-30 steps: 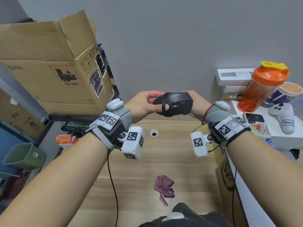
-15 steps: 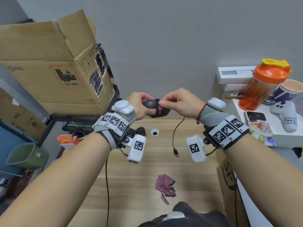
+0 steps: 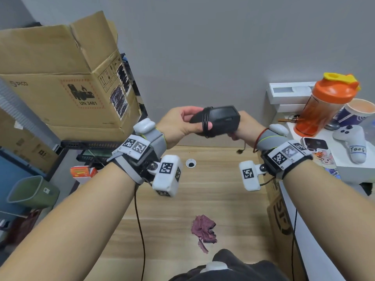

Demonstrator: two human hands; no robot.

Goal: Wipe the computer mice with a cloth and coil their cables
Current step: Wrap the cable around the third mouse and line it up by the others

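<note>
Both hands are up in front of the grey wall, holding a black mouse (image 3: pixel 220 122) in the air over the far end of the wooden table (image 3: pixel 213 195); the left hand (image 3: pixel 178 126) grips its left end, thumb pressed across the cable (image 3: pixel 205 122), which is wound in a tight band round the body; the right hand (image 3: pixel 242 128) has the other end, fingers curled under and mostly hidden behind the mouse, so can't tell exactly how they lie; a short cable tail with the plug (image 3: pixel 239 151) dangles below that wrist. The maroon cloth (image 3: pixel 204 230) is crumpled on the table near the front edge, well apart from the mouse and touching neither hand. Off to the left there's a big cardboard box (image 3: pixel 60 78) and a green bin (image 3: pixel 32 192) lower down; on the right, a white shelf carries an orange shaker bottle (image 3: pixel 324 106), a paper cup (image 3: pixel 357 110) and a white controller (image 3: pixel 353 142).
</note>
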